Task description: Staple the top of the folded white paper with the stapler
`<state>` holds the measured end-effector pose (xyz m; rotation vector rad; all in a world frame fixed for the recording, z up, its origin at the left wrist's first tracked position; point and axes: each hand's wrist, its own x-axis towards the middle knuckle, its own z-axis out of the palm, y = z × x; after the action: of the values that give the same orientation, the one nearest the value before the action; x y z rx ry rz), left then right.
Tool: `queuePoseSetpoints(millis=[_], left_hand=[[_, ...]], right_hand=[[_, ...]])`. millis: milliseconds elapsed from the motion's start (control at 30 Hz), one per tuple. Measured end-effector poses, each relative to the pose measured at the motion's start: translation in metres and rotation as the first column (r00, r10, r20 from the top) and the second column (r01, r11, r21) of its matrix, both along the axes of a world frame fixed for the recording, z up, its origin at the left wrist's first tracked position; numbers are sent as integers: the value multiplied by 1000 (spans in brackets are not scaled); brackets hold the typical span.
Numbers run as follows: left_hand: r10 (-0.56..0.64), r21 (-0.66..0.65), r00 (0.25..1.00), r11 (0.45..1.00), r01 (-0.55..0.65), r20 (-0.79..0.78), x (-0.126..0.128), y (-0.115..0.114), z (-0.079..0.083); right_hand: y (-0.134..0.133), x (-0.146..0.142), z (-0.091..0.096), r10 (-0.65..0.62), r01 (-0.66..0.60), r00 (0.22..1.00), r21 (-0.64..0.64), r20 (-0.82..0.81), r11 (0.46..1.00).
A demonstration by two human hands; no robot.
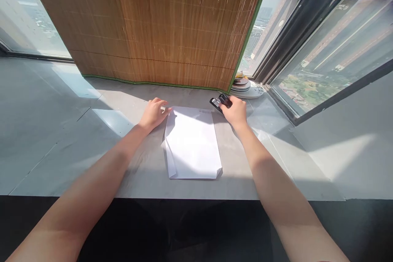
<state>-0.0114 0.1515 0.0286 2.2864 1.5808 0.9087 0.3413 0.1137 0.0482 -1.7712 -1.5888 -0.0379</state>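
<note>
White sheets of paper [193, 143] lie on the grey sill, with a bent lower right corner and a folded left edge. My left hand [155, 114] is at their upper left corner, fingers curled and closed on the edge of the paper. Beyond the upper right corner, my right hand [236, 111] grips a black stapler [217, 102]. The stapler points left, apart from the sheets, and its rear end is hidden in my palm. Faint print shows along the top right of the paper.
A bamboo blind [172, 28] with green edging hangs behind the sill [138, 180]. Stacked plates [242, 86] stand at the back right, by the dark window frame [282, 45]. A white wall [353, 151] bounds the right side. Sunlight and shadow fall across the surface.
</note>
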Motion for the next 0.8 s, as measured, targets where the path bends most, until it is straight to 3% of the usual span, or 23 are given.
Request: queuePoseSetpoints(millis=[133, 300, 533, 800], left_hand=[[39, -49, 999, 998, -41, -34, -3, 3, -5], [17, -57, 999, 998, -20, -51, -2, 5, -9], [1, -66, 999, 998, -4, -44, 1, 9, -15], [-11, -48, 978, 999, 21, 209, 9, -2, -7]], right_hand=[[3, 19, -1, 37, -33, 998, -70, 53, 997], [3, 18, -1, 173, -155, 978, -148, 118, 977], [-1, 14, 3, 268, -236, 951, -198, 155, 951], [-2, 12, 3, 275, -244, 953, -220, 126, 945]])
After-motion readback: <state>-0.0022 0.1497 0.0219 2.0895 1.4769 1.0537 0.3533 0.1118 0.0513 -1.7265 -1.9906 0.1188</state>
